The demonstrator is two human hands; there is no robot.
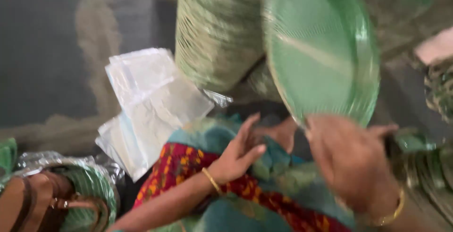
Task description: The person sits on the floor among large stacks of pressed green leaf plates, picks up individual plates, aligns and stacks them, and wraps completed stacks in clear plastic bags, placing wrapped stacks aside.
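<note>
My right hand grips the lower rim of a round green disposable plate, held up and tilted, blurred by motion. My left hand, fingers apart and empty, rests over my lap on teal and red patterned cloth, close to the plate's lower edge. Behind the plate leans a tall stack of the same green plates, lying on its side.
A pile of clear plastic bags lies on the floor to the left. A wrapped bundle of green plates with a brown sandal on it sits at bottom left. More green plates lie at the right.
</note>
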